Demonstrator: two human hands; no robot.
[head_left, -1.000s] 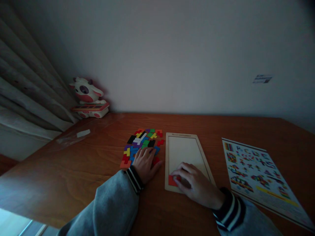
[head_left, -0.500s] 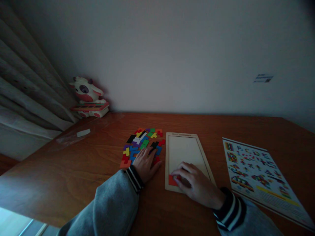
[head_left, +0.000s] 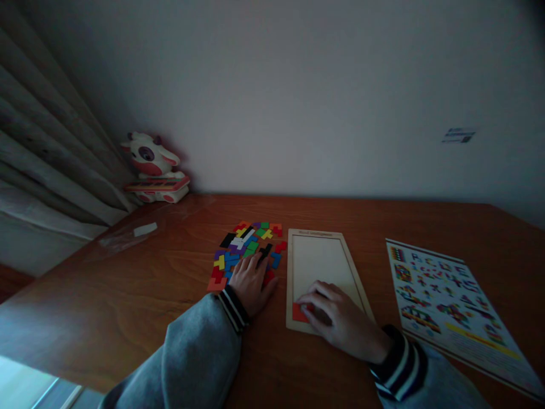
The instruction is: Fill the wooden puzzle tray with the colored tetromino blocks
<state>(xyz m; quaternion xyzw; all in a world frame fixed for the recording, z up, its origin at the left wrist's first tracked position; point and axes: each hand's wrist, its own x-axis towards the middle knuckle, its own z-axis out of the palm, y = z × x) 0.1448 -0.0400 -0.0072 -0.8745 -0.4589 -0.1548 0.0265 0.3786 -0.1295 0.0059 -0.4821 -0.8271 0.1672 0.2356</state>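
Observation:
My left hand point(head_left: 251, 284) lies palm down with fingers spread over a cluster of colourful flat puzzle pieces point(head_left: 238, 243). Its fingertips touch a black puzzle piece point(head_left: 267, 250) at the right part of the cluster. A blue piece point(head_left: 276, 260) sits just beside that hand. To the right is a shallow wooden tray point(head_left: 290, 278) with a pale inside. My right hand point(head_left: 336, 318) is over the tray's near end, thumb and fingers pinched at a red puzzle piece point(head_left: 300, 313) in the near left corner. The fingers partly cover that piece.
A printed pattern sheet point(head_left: 451, 301) lies on the wooden table point(head_left: 162, 301) to the right. At the back left stands a cow toy with a keyboard point(head_left: 157, 170), near the curtain point(head_left: 55, 147). A clear plastic wrapper with a white label point(head_left: 145, 229) lies in front of the toy.
The black piece has shifted slightly left and turned under my left fingertips, leaving a wider gap to the blue piece. My right hand stays at the tray corner.

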